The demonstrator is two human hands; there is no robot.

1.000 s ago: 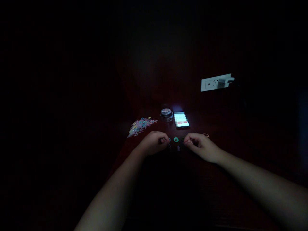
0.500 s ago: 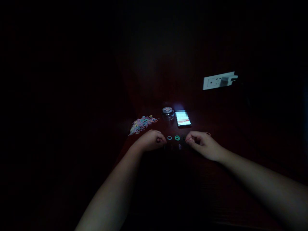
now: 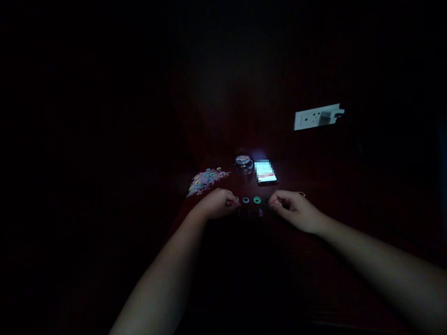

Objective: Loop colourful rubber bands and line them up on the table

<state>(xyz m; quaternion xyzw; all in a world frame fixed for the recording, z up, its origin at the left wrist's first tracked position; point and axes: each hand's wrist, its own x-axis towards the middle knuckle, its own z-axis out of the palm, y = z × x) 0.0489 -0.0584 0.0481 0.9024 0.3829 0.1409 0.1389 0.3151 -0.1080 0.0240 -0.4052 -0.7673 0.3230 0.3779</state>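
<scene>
My left hand (image 3: 223,203) rests low over the dark table with its fingers curled together; anything in them is too small and dim to make out. Beside its fingertips lies a pale ring (image 3: 237,199), partly hidden. A light blue ring (image 3: 246,200) and a green ring (image 3: 257,200), which look like small hair ties, lie in a row between the hands. My right hand (image 3: 291,207) is pinched at the right end of this row, by a dark ring (image 3: 267,200); whether it grips this ring is unclear. Nearer me, a small pale piece (image 3: 260,212) shows dimly.
A heap of colourful small bands (image 3: 206,180) lies at the left. Behind the row stand a round lidded jar (image 3: 243,164) and a lit phone (image 3: 266,171). Another pale band (image 3: 301,194) lies behind my right hand. A wall socket (image 3: 316,117) holds a plug.
My left hand has drawn slightly left, and the pale ring beside its fingertips now shows. My right hand stays almost still.
</scene>
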